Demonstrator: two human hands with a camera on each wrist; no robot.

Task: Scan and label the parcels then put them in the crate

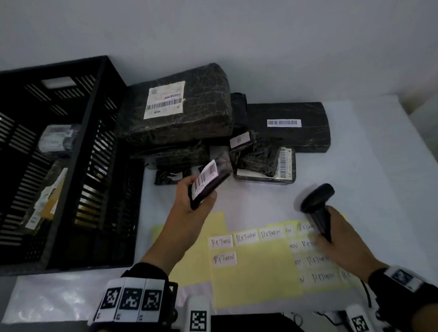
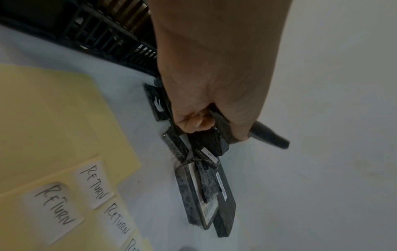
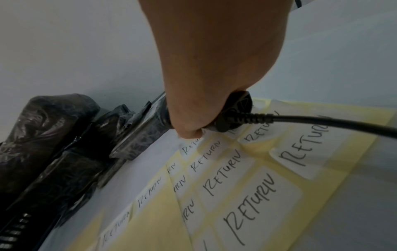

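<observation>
Above the white table, left hand gripping a small black parcel, barcode facing up; right hand clasping the scanner, held beside the parcel, over the RETURN labels. Risking a misread: scanner possibly catching barcodes in the parcel pile behind. Crate waiting at left, already holding parcels.

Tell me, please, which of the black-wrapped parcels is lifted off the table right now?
The small flat parcel with the barcode strip, gripped in the left hand above the table; the other wrapped parcels lie in the pile behind it or in the crate.
</observation>
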